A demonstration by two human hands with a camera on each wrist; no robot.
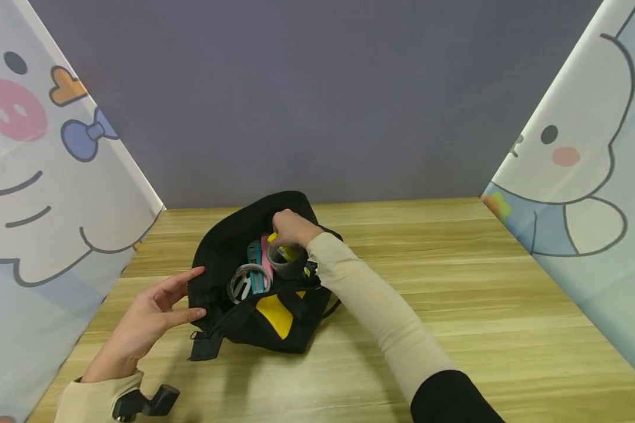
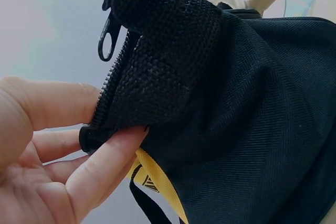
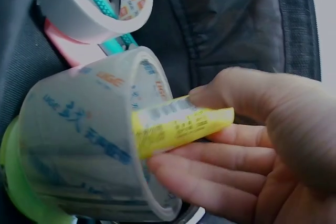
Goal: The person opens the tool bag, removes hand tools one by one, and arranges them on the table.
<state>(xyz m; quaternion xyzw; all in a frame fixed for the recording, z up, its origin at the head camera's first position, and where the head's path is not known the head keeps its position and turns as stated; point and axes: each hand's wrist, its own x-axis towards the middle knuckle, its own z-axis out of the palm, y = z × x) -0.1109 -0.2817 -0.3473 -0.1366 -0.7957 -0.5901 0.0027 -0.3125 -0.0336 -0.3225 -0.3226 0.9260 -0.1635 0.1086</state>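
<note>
A black bag [image 1: 219,247] with a yellow patch lies unzipped on the table. My left hand [image 1: 145,314] pinches the zippered edge of its opening between thumb and fingers, as the left wrist view shows close up. Reaching inside from the right, my right hand [image 1: 294,228] holds a yellow tube [image 3: 181,129] with a barcode label. The tube's far end sits within a wide roll of clear tape [image 3: 79,145]. Beside that roll are a narrower white tape roll [image 3: 68,9], a pink item [image 1: 266,261] and a teal strip [image 1: 254,267].
A green round thing [image 3: 31,198] shows behind the wide tape roll. The wood-grain table [image 1: 455,282] meets a grey panel [image 1: 317,106] at the back. Cartoon-printed sheets [image 1: 58,176] stand on both sides. A black strap loop hangs off the bag's right side.
</note>
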